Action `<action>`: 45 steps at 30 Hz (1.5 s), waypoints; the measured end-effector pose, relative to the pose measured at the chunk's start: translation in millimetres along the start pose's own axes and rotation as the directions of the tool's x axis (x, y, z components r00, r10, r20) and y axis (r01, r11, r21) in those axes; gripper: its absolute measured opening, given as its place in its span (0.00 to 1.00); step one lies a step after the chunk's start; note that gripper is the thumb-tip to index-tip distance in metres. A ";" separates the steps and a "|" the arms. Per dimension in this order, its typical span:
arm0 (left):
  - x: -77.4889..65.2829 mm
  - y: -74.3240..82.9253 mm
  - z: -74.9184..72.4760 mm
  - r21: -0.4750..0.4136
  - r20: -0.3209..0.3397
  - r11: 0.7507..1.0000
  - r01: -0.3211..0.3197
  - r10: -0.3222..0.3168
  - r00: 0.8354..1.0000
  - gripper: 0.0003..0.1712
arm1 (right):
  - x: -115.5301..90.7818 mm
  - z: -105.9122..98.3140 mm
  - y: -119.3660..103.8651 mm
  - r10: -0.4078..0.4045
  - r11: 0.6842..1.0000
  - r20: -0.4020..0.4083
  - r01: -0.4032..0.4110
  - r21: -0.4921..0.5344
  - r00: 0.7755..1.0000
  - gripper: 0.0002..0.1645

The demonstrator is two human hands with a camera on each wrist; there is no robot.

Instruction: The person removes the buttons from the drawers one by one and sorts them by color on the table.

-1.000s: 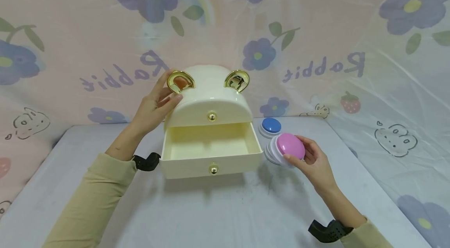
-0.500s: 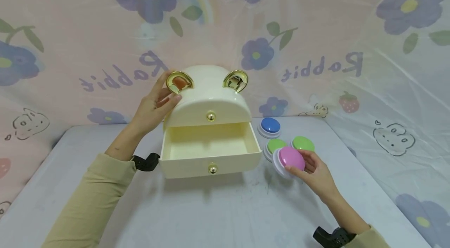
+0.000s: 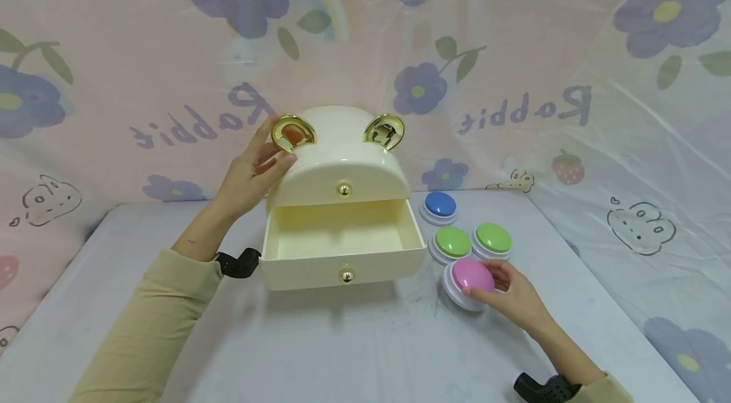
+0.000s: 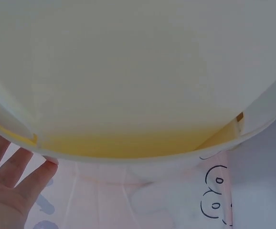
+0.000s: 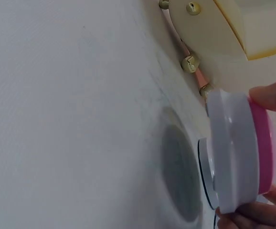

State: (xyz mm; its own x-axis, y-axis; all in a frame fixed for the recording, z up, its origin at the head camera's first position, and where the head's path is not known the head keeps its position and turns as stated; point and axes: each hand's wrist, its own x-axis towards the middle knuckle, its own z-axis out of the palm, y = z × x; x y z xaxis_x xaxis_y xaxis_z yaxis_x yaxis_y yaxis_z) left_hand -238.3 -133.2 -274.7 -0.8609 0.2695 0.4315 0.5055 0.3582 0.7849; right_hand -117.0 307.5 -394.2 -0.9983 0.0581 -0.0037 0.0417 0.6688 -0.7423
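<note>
A cream storage box (image 3: 342, 130) with gold ears stands at mid-table, its lower drawer (image 3: 302, 273) pulled out and nothing inside. My left hand (image 3: 242, 181) grips the box by its left ear and upper side. In the left wrist view, fingertips (image 4: 45, 174) meet the box's rim. To the drawer's right, my right hand (image 3: 514, 298) pinches a round push button with a pink top and white base (image 3: 473, 275) by its edges. The right wrist view shows this pink button (image 5: 236, 152) tilted, with its shadow apart from it on the table.
Two green-topped buttons (image 3: 453, 241) lie side by side just beyond the pink one. A blue-topped button (image 3: 440, 204) lies farther back, near the box's right side. A printed cloth backdrop (image 3: 514, 41) rises behind the white table (image 3: 320, 352).
My right hand has brought the pink button toward me and lower, uncovering the two green buttons behind it. My left hand and the box have stayed put.
</note>
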 end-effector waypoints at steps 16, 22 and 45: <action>-0.2 1.5 0.4 -0.020 -0.004 1.000 0.007 -0.007 1.000 0.41 | 4.3 5.0 11.5 -0.035 0.995 0.076 0.043 -0.094 0.996 0.43; -0.4 2.1 0.9 -0.021 0.000 1.000 0.011 -0.011 1.000 0.40 | 3.8 5.4 9.1 -0.053 0.994 0.100 0.061 -0.088 0.994 0.43; -0.6 4.9 0.6 -0.024 0.005 1.000 0.009 -0.008 1.000 0.40 | -1.4 30.0 -53.6 -0.265 0.767 -0.405 0.446 0.461 0.875 0.13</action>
State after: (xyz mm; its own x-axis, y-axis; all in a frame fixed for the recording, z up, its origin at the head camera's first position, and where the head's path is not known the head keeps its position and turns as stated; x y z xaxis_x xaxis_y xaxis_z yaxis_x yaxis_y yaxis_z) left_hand -235.2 -131.1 -271.4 -0.8649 0.2709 0.4226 0.4966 0.3388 0.7991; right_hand -119.0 249.3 -374.6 -0.8679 0.1738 0.4653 -0.4321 0.1978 -0.8799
